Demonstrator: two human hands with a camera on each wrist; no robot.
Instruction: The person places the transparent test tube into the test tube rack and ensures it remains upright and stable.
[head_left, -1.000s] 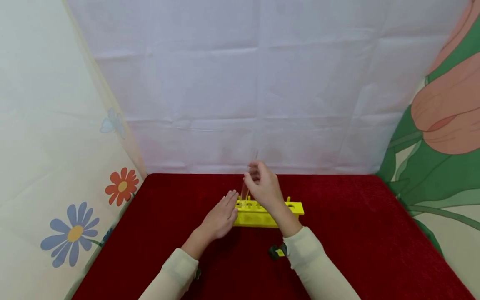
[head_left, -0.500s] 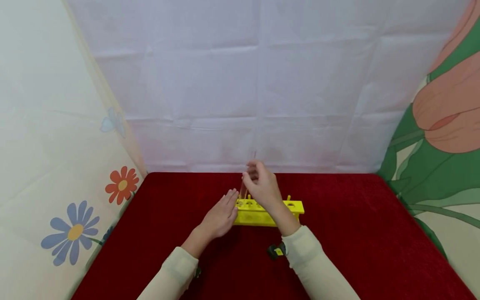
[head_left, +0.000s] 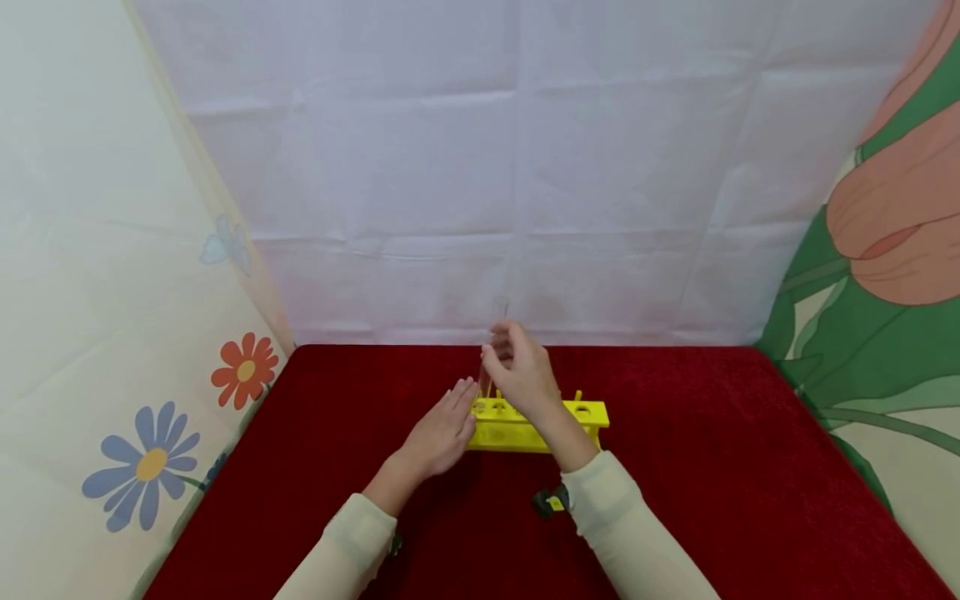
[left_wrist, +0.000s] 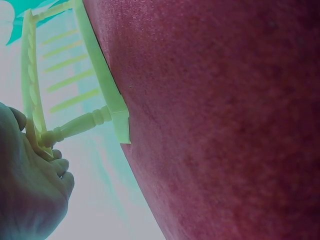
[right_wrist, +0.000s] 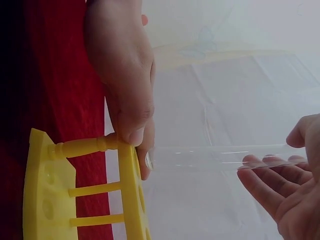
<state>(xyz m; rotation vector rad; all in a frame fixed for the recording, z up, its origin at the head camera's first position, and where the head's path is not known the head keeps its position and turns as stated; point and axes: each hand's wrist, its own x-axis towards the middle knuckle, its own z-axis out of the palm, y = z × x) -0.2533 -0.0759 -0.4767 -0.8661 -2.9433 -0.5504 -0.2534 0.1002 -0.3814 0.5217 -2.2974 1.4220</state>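
Observation:
A yellow test tube rack (head_left: 595, 414) stands on the red cloth, a row of round holes along its top plate. My left hand (head_left: 441, 432) holds the rack's left end, thumb and fingers on opposite sides of the top plate in the left wrist view. With thumb and fingertips, my right hand (head_left: 522, 371) pinches a clear glass test tube (right_wrist: 200, 157) near its upper part. Its rounded lower end is close over the top plate at the leftmost hole, beside my left fingers. In the head view the tube leans slightly to the right at the top.
Red cloth (head_left: 712, 467) covers the table. A pale sheet (head_left: 405, 167) hangs behind it, with flower-printed panels on both sides. A small black device (head_left: 551, 502) sits at my right wrist.
My right hand and the test tube have shifted slightly left, and the tube's lower end has moved toward the leftmost hole. My left hand has stayed at the rack's end.

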